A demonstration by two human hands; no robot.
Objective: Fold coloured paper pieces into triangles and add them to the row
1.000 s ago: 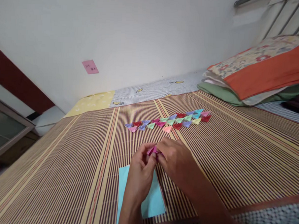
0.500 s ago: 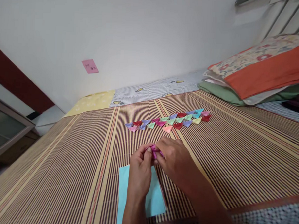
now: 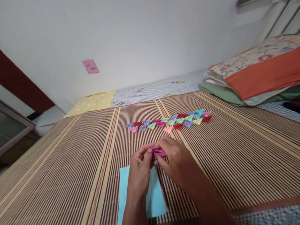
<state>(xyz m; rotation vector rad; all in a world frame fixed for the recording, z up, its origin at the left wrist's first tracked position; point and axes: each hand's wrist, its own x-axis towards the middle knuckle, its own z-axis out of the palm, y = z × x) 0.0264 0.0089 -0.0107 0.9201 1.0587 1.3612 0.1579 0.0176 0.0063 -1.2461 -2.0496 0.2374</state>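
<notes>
Magenta paper: the small folded piece (image 3: pixel 161 152) is up between my two hands, above the striped slat mat (image 3: pixel 75 175) and just beyond the cyan paper; my fingers hide much of it, so I can't tell which fold is under them.
Left hand: my left hand (image 3: pixel 140 168) pinches the paper's left part, thumb lying over the near face, fingers curled behind.
Right hand: my right hand (image 3: pixel 175 156) comes in from the other side, thumb and forefinger pinching the paper's right end, the other fingers tucked in.
Thumb pressure: I judge it best to let the left thumb anchor the layers while the right fingertips do the finer shaping; too hard a squeeze could crush a crease, too loose a hold could let the layers spring apart.
Edges: bringing them flush before pressing should give a crisper crease; running a nail along the fold would help more than force.
Cyan paper: it lies flat on the mat (image 3: pixel 157 200), partly hidden behind my left wrist and forearm; I can't tell whether they touch it.
Folded triangles: small many-coloured pieces sit in staggered rows beyond my hands, the salmon triangle (image 3: pixel 168 129) among the nearest.
</notes>
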